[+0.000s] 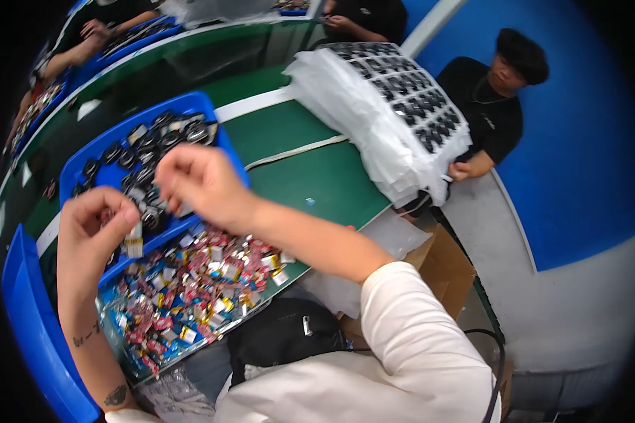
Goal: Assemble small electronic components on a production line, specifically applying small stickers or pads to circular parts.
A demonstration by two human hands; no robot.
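My left hand (95,236) is curled closed over the front of the blue bin (210,106). From its thumb and fingers hangs a small silver piece with a yellow end (134,244), which looks like a little battery cell. Beside it, to the right, my right hand (208,187) has its fingers drawn together, slightly blurred; whatever they pinch is hidden. Several round black parts (146,144) fill the bin beneath both hands. Nearer to me lies a heap of small silver, yellow, red and blue pieces (190,289) in a shallow clear tray.
A stack of white trays (314,74) with rows of black parts, wrapped in plastic, stands far right; a person (490,106) touches it. A second blue bin (32,317) tilts at the left edge. An open cardboard box (441,271) sits right of the green table (303,176). Other people work across.
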